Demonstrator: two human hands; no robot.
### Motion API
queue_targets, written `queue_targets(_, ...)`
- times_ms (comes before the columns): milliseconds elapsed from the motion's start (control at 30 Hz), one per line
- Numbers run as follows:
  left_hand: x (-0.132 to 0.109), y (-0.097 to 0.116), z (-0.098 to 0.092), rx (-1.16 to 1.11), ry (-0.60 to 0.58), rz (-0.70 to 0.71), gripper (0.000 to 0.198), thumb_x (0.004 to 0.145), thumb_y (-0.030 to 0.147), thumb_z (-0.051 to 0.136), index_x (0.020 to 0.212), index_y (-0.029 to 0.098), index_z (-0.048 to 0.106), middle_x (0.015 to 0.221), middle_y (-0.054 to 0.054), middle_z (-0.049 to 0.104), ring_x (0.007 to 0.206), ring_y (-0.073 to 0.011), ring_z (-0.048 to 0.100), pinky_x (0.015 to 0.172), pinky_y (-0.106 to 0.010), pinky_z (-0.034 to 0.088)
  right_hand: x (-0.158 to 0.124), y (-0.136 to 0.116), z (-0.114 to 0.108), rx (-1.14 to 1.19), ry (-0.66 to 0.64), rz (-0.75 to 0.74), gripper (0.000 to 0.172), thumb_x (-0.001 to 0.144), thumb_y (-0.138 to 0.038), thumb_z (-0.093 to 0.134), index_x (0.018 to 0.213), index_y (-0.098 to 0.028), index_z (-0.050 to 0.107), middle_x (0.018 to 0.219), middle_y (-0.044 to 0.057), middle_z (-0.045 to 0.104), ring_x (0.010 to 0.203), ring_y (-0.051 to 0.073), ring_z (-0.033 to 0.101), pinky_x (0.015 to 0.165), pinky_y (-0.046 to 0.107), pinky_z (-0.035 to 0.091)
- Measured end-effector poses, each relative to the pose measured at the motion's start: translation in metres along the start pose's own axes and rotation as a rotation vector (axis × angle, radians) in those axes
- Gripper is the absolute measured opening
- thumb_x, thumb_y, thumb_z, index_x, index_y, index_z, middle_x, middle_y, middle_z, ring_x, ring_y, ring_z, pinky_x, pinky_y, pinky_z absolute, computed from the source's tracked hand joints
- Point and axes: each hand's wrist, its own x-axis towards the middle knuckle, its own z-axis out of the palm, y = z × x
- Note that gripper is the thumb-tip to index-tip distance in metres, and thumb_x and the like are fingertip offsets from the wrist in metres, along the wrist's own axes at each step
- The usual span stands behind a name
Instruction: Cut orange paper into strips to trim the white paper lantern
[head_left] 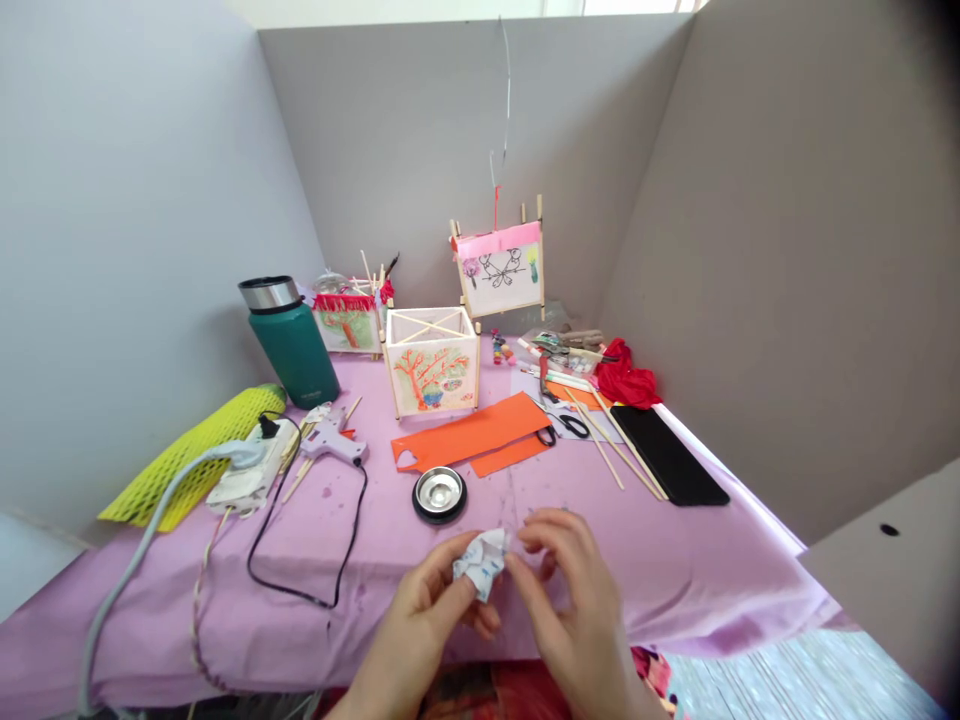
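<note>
My left hand [429,605] pinches a small crumpled white paper wrapper [481,562] with blue print, just above the near edge of the table. The thumb and fingers of my right hand [574,595] curl in at the wrapper's right edge and appear to grip it there. Whatever the wrapper may contain is hidden. Just beyond my hands lies a round black lid [439,494], its steel inner side facing up. Behind it rest strips of orange paper [472,430], one with a cut-out at its left end, and scissors [574,426].
A teal bottle [292,350], yellow mesh [195,455], a power strip [255,470] and a corded glue gun [334,437] are at left. A drawn-on paper lantern [433,375] stands mid-table; another lantern [501,275] hangs behind. At right lie wooden sticks [600,445], a black phone [667,455] and red cloth [626,377].
</note>
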Motion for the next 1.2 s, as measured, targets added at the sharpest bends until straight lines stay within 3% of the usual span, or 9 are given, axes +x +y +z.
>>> queue_targets(100, 0.0, -0.002, 0.0, 0.001, 0.107, 0.05, 0.038, 0.078, 0.034, 0.067, 0.114, 0.02, 0.063, 0.104, -0.006, 0.069, 0.094, -0.0191, 0.062, 0.086, -0.031, 0.048, -0.003, -0.007, 0.001, -0.102, -0.089, -0.217, 0.012, 0.085, -0.018, 0.058, 0.096, -0.021, 0.06, 0.088, 0.006, 0.057, 0.079, 0.018, 0.058, 0.068, 0.029, 0.049)
queue_targets(267, -0.001, -0.01, 0.002, -0.031, 0.252, 0.064, 0.043, 0.073, 0.039, 0.07, 0.112, 0.021, 0.065, 0.121, -0.006, 0.065, 0.118, -0.0251, 0.054, 0.103, -0.038, 0.041, -0.004, -0.01, 0.012, -0.196, -0.102, -0.253, 0.013, 0.085, -0.012, 0.051, 0.095, -0.018, 0.058, 0.083, 0.007, 0.061, 0.075, 0.019, 0.059, 0.066, 0.03, 0.05)
queue_targets(367, -0.001, -0.015, 0.005, -0.144, 0.312, 0.019, 0.038, 0.075, 0.036, 0.067, 0.11, 0.021, 0.064, 0.12, -0.005, 0.065, 0.116, -0.0251, 0.056, 0.101, -0.039, 0.043, -0.006, -0.006, 0.016, -0.197, -0.045, -0.18, 0.012, 0.086, -0.012, 0.047, 0.088, -0.018, 0.056, 0.077, 0.005, 0.061, 0.069, 0.017, 0.06, 0.062, 0.027, 0.049)
queue_targets(533, 0.001, -0.015, 0.012, -0.33, 0.192, -0.005, 0.023, 0.079, 0.031, 0.063, 0.098, 0.017, 0.063, 0.105, -0.007, 0.071, 0.102, -0.0261, 0.065, 0.088, -0.039, 0.051, -0.01, 0.0, 0.019, -0.057, -0.047, 0.114, 0.009, 0.083, -0.017, 0.047, 0.088, -0.019, 0.053, 0.072, 0.001, 0.063, 0.056, 0.012, 0.061, 0.053, 0.02, 0.049)
queue_targets(633, 0.002, -0.011, 0.015, -0.352, 0.225, -0.009, 0.019, 0.081, 0.03, 0.061, 0.095, 0.017, 0.061, 0.104, -0.008, 0.071, 0.098, -0.0259, 0.066, 0.083, -0.038, 0.053, -0.011, 0.002, 0.02, -0.018, -0.019, 0.213, 0.016, 0.081, -0.017, 0.047, 0.096, -0.018, 0.052, 0.074, 0.001, 0.065, 0.056, 0.013, 0.063, 0.052, 0.02, 0.05)
queue_targets(900, 0.01, -0.003, 0.014, -0.089, 0.291, 0.005, 0.029, 0.083, 0.033, 0.056, 0.106, 0.015, 0.053, 0.104, -0.011, 0.068, 0.086, -0.0235, 0.068, 0.065, -0.033, 0.057, -0.002, 0.014, 0.008, -0.174, 0.031, 0.148, 0.014, 0.086, -0.024, 0.046, 0.097, -0.02, 0.054, 0.068, -0.001, 0.064, 0.051, 0.013, 0.059, 0.05, 0.023, 0.046)
queue_targets(1000, 0.012, -0.003, 0.011, 0.268, 0.337, 0.174, 0.033, 0.086, 0.036, 0.052, 0.112, 0.016, 0.05, 0.104, -0.012, 0.066, 0.072, -0.0204, 0.067, 0.056, -0.031, 0.054, 0.006, 0.022, 0.001, -0.262, 0.032, 0.114, 0.013, 0.087, -0.023, 0.047, 0.097, -0.021, 0.055, 0.073, 0.0, 0.064, 0.058, 0.014, 0.061, 0.056, 0.025, 0.046)
queue_targets(1100, 0.012, 0.001, 0.012, 0.721, 0.406, 0.584, 0.028, 0.087, 0.022, 0.05, 0.114, 0.018, 0.053, 0.11, -0.012, 0.063, 0.087, -0.0211, 0.064, 0.075, -0.035, 0.053, 0.012, 0.029, -0.004, -0.321, 0.024, 0.056, 0.014, 0.087, -0.021, 0.047, 0.097, -0.02, 0.057, 0.08, 0.003, 0.065, 0.068, 0.017, 0.062, 0.063, 0.028, 0.047)
queue_targets(1200, 0.019, 0.005, 0.018, 1.057, 0.225, 0.847, 0.032, 0.087, 0.008, 0.043, 0.114, 0.018, 0.057, 0.115, -0.011, 0.061, 0.109, -0.0221, 0.055, 0.095, -0.039, 0.045, 0.012, 0.032, -0.006, -0.347, -0.009, -0.011, 0.016, 0.089, -0.018, 0.045, 0.098, -0.018, 0.058, 0.083, 0.005, 0.065, 0.074, 0.019, 0.061, 0.067, 0.03, 0.047)
